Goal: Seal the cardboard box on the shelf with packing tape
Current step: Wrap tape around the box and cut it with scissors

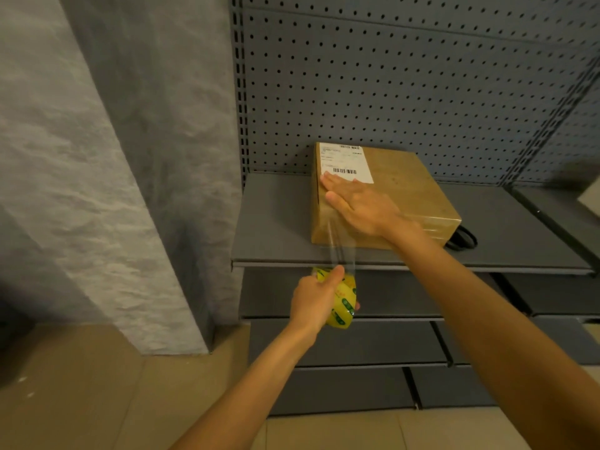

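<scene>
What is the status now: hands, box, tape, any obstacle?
Right hand flat on cardboard box, pressing. Left hand grips tape roll below shelf edge; clear strip stretched up to box. Nothing in the way.

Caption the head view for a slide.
Right hand presses the cardboard box flat while left hand pulls clear tape from the roll.

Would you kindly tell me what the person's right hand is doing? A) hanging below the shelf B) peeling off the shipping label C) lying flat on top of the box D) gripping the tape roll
C: the right hand lies flat, fingers straight, on the cardboard box, while the left hand grips the tape roll.
</scene>
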The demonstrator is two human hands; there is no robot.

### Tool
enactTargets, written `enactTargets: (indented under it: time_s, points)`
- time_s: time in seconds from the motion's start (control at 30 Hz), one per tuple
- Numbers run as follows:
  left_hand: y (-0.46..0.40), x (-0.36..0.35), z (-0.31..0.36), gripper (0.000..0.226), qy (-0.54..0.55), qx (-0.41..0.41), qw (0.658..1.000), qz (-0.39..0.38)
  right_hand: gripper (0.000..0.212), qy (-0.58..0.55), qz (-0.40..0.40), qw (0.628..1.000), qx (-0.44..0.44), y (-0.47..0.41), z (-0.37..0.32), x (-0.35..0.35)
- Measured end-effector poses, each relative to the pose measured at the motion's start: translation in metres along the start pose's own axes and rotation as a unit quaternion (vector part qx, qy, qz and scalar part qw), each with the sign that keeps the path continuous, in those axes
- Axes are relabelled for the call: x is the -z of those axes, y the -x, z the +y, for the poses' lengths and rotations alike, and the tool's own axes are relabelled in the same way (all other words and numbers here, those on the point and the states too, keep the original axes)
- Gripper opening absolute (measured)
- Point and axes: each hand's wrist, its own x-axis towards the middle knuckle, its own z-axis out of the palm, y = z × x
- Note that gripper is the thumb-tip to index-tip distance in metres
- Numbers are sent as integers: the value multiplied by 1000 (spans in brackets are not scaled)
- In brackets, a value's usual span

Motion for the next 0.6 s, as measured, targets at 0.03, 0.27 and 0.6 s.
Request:
enactTargets:
  time_s: [0.03, 0.27, 0.6]
  points:
    - [-1, -2, 0, 45, 2, 2, 1000, 5, 52, 4, -2, 1000, 5, -1, 2, -1]
    - [4, -1, 7, 43, 12, 20, 1000, 3, 59, 12, -36, 999, 9, 1, 2, 2]
    - [25, -10, 27, 38, 41, 38, 998, -18, 66, -131, 53, 989, -45, 12, 12, 18]
